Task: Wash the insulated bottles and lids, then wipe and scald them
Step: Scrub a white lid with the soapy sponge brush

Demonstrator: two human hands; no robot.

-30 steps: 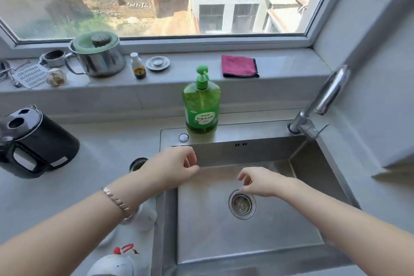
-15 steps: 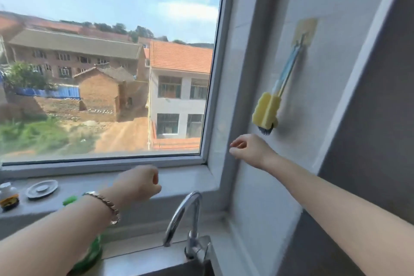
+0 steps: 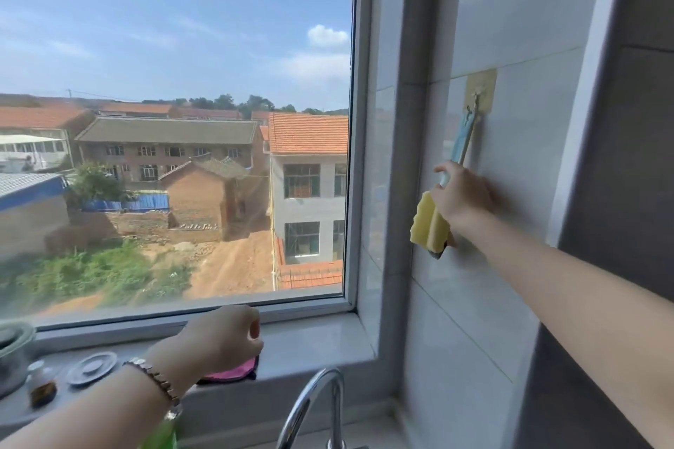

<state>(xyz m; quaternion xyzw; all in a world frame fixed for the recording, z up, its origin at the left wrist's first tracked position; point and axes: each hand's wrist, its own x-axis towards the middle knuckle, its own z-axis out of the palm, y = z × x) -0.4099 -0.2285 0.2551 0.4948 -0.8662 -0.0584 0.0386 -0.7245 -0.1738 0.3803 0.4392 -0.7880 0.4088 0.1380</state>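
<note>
Head view, at the kitchen window: my right hand [image 3: 463, 197] is up against the grey tiled wall [image 3: 510, 266] to the right of the window, fingers curled round the handle of the sponge brush [image 3: 430, 226]. The grip sits on the lower handle, just above the yellow sponge head, which juts out below and left of my palm with a dark tip at its bottom end. Above my hand the pale blue handle runs up the tiles to the stick-on hook [image 3: 480, 89], where its top end hangs.

My left hand [image 3: 222, 337] is raised in front of the window sill [image 3: 321, 343], fingers loosely curled with the thumb against them and nothing in its hold that I can see. A metal bracelet [image 3: 153, 375] circles that wrist. The pink cloth [image 3: 233, 372] lies on the sill partly behind this hand; whether they touch I cannot tell.

Farther left on the sill are a small round metal disc [image 3: 93, 368], a small bottle [image 3: 42, 383] with dark contents, and the edge of a steel pot [image 3: 11, 350]. The curved chrome faucet [image 3: 313, 401] rises at the bottom, below the sill. A blurred patch of the green soap bottle [image 3: 160, 434] shows under my left forearm.
</note>
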